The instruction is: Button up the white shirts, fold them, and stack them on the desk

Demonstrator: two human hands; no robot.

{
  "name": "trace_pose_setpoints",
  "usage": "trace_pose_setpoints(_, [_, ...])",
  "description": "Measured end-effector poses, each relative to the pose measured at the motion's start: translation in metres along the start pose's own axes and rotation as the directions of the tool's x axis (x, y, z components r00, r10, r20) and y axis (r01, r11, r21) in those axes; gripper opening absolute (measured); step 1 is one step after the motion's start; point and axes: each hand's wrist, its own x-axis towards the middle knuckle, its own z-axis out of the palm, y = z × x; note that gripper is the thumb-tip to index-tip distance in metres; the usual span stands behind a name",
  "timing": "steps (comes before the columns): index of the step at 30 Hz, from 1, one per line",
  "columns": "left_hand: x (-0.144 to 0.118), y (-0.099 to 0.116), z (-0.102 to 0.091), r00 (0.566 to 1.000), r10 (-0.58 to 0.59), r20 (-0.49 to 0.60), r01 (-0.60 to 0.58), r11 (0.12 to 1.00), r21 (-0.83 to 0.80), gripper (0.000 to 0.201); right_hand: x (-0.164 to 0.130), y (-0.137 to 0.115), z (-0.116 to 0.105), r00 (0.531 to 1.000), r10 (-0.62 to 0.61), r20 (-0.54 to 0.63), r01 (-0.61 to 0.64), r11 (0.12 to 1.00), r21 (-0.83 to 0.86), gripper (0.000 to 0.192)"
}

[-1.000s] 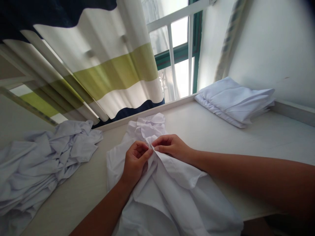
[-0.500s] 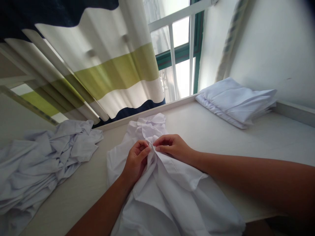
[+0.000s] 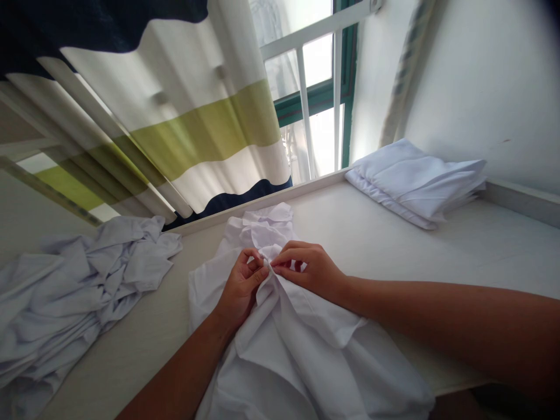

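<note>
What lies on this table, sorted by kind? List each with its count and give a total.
White garment pinched by both hands: 1
Crumpled heap of white garments: 1
Folded stack of white garments: 1
Total: 3

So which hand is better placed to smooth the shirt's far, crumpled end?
Probably the right hand: it lies farther up the white shirt, nearer the crumpled end, while the left hand sits lower. Both pinch the same fold.
</note>
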Motion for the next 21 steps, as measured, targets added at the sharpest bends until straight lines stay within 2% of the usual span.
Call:
trace_pose_setpoints(6, [0.0005,0.0007,0.0016,0.999,-0.022,-0.024,0.023,0.999,0.045,0.046,-0.0006,0.0029,0.0001,1.0,-0.005,0.009,0.005,1.0,-0.022,0.014])
trace_pose_setpoints(16, [-0.0002,-0.0017,-0.0003,1.0,0.001,0.014,-0.001,0.998,0.056,0.042,-0.0013,0.0024,-0.0003,0.999,-0.031,0.005,0.031,0.998,-0.059,0.012])
trace_pose_setpoints(21, [-0.0003,-0.0014,-0.0029,1.0,-0.001,0.002,0.001,0.992,0.124,0.04,-0.0024,0.0024,-0.0011,0.999,-0.042,0.028,0.045,0.99,-0.132,0.016])
